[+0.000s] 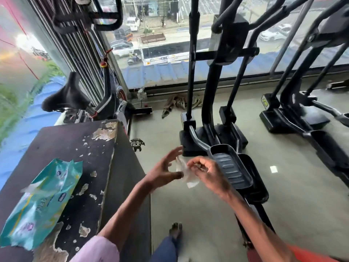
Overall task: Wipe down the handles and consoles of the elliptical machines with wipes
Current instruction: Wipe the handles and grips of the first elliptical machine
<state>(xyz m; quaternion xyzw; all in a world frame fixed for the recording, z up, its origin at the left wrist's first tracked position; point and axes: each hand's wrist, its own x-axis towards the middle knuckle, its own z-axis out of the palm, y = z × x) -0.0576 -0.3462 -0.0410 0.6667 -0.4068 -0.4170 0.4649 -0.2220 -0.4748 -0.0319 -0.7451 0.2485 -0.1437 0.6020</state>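
We stand before two elliptical machines; the nearer elliptical (217, 103) is in front of us by the window, and the second elliptical (309, 103) is well apart to the right. To our left is the dark bench (62, 146) with peeling paint, and on it lies the teal wipe pack (41, 203), torn open. Between our hands, above the floor and near the pedal (230, 165), is one wipe (186, 173), thin and half crumpled.

Our left hand (166, 169) is spread wide, and only the thumb and perhaps one fingertip touch the wipe. Our right hand (205, 173) is narrow and pinches the wipe's upper edge. We judge that we are unfolding it, so no handle or console is wiped yet; these are high up, partly out of view.

The risk is that the wipe, held only by a light pinch, slips and falls on the floor and gets dirty. Also, if it stays bunched, it covers the handles poorly.
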